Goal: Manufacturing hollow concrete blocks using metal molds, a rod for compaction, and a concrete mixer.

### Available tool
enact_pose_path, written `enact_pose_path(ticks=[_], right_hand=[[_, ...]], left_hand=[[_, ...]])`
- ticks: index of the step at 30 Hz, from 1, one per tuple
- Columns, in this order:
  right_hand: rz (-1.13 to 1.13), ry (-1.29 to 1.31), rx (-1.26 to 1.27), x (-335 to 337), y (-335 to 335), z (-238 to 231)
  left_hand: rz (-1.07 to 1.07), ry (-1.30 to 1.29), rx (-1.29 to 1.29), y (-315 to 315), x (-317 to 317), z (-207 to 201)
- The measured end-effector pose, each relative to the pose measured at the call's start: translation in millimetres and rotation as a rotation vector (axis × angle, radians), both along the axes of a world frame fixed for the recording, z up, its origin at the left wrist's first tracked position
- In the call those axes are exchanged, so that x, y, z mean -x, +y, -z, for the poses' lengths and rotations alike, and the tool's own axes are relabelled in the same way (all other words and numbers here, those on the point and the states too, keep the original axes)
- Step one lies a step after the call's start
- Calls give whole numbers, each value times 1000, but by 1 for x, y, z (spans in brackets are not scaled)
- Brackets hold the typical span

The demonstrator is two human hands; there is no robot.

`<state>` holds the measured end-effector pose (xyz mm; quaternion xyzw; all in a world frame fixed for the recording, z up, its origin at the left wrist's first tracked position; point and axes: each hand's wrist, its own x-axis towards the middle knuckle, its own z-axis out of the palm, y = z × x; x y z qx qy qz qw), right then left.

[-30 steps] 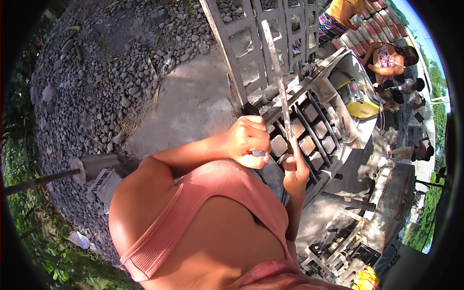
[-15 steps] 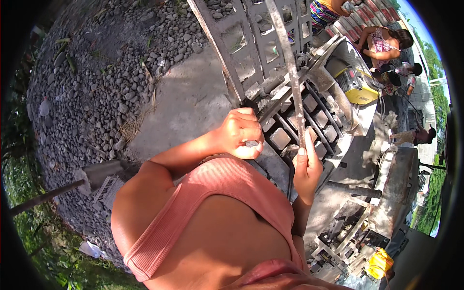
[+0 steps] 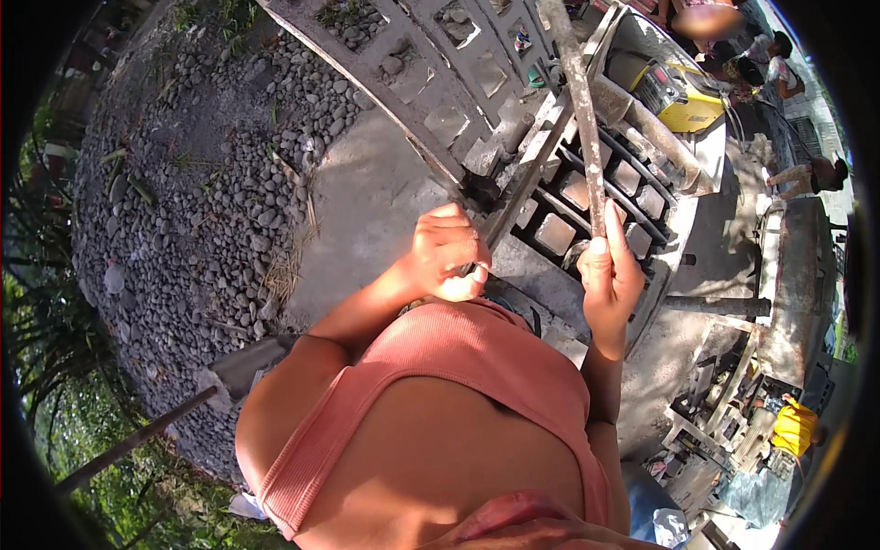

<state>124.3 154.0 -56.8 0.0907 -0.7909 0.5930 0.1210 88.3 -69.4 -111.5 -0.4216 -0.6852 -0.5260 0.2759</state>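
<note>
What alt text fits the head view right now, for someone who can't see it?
Seen from above, a person's left hand grips one metal lever and their right hand a long metal bar, over a block-mould machine. A gravel pile lies left; a shovel rests nearby.

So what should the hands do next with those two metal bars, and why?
Probably pull both bars down together. The left hand is closed on the darker bar and the right hand grips the long rusty bar, both rising from the grey block mould whose square cells look packed full.
</note>
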Motion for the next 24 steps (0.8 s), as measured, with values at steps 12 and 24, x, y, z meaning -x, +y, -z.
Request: enact_pose_path(ticks=[12, 24], right_hand=[[-41, -245, -117, -2, 5, -7], [-67, -281, 150, 29, 19, 2]], left_hand=[[75, -7, 48, 11, 4, -7], [233, -24, 47, 40, -2, -8]])
